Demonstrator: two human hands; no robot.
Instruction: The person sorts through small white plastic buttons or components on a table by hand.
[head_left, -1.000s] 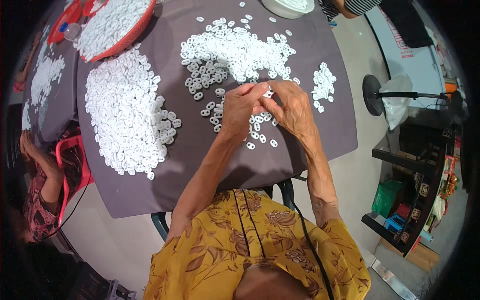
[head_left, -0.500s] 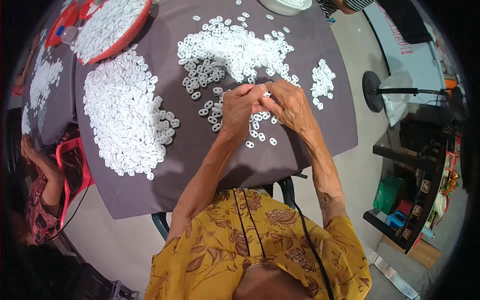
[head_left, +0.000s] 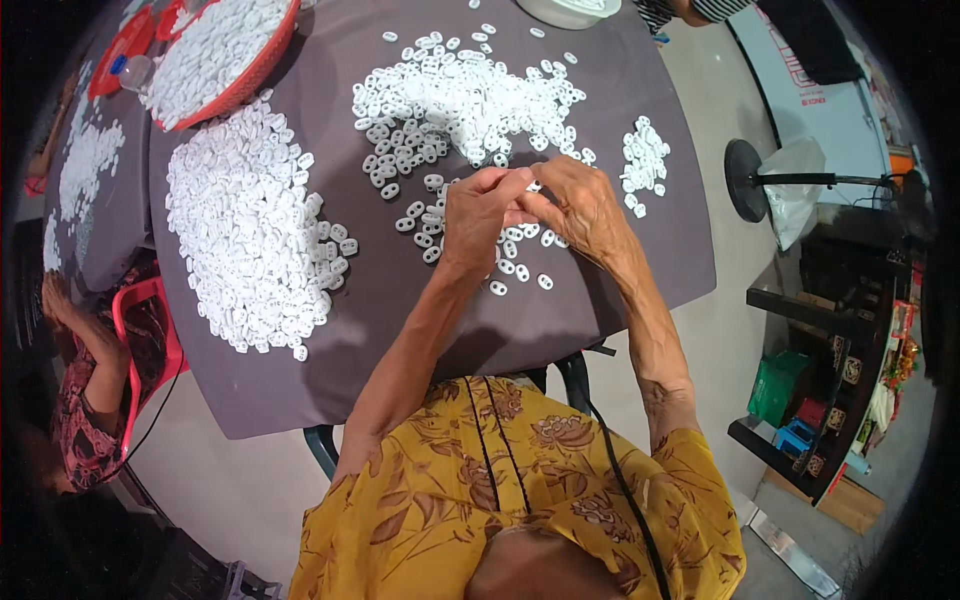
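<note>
Both hands met fingertip to fingertip above the worktop (head_left: pixel 560 330): left hand (head_left: pixel 478 215) and right hand (head_left: pixel 583 205) pinched together (on a small white piece, barely visible), loose white pieces (head_left: pixel 515 262) lying just beneath.

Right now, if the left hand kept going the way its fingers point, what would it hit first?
Probably the right hand: the left hand points its fingertips right and slightly away, meeting the right's fingers. Beyond lies the middle heap of white plastic pieces; depth is unclear.
</note>
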